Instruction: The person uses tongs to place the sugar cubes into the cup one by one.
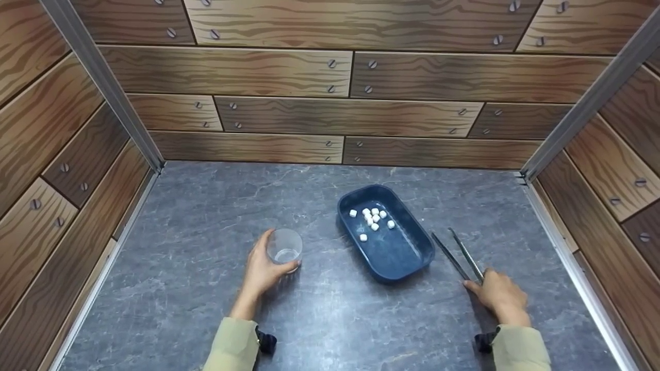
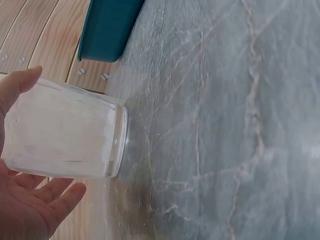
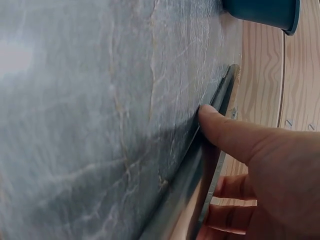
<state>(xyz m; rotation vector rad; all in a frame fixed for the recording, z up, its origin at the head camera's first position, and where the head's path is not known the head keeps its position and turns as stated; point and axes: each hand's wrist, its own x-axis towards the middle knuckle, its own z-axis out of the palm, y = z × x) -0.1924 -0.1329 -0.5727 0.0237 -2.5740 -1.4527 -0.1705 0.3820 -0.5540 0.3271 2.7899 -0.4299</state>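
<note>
Holding clear cup (image 1: 285, 245) upright on grey tabletop (image 1: 361, 319) with left hand (image 1: 262, 269), with thumb and fingers set around its sides, left of blue tray (image 1: 397, 258) and apart from it. Gripping metal tongs (image 1: 465, 253) near the rear with right hand (image 1: 500, 295), with both prongs spread and tips just beside right side of tray. Seeing white cubes (image 1: 376, 218) loose inside tray, mostly bunched toward far end, with a few lying apart
</note>
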